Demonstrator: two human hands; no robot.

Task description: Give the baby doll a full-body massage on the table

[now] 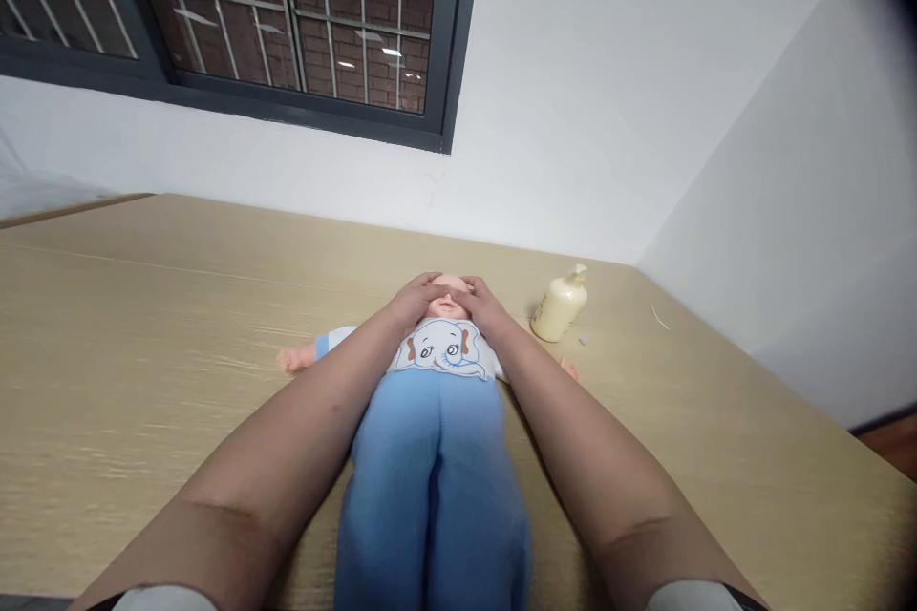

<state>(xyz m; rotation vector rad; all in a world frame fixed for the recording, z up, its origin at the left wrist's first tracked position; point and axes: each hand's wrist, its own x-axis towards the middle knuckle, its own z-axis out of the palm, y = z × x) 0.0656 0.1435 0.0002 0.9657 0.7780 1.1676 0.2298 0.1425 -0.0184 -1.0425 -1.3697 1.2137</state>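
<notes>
The doll [437, 415] is laid face-up on the desk [179, 305]. Its face is partly covered by the left hand [417, 298] and right hand [484, 304], loosely open, nothing gripped. A pump bottle [560, 309] is seen right of the doll.

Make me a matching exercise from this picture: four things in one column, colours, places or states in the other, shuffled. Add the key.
Column 1
1. Hands
2. Doll's trousers
3. Pump bottle
4. Window frame

Column 2
A. Pale yellow, upright on the table
B. Dark, at the upper left of the view
C. Against the doll's head
D. Blue

Pairs: 1-C, 2-D, 3-A, 4-B
</notes>
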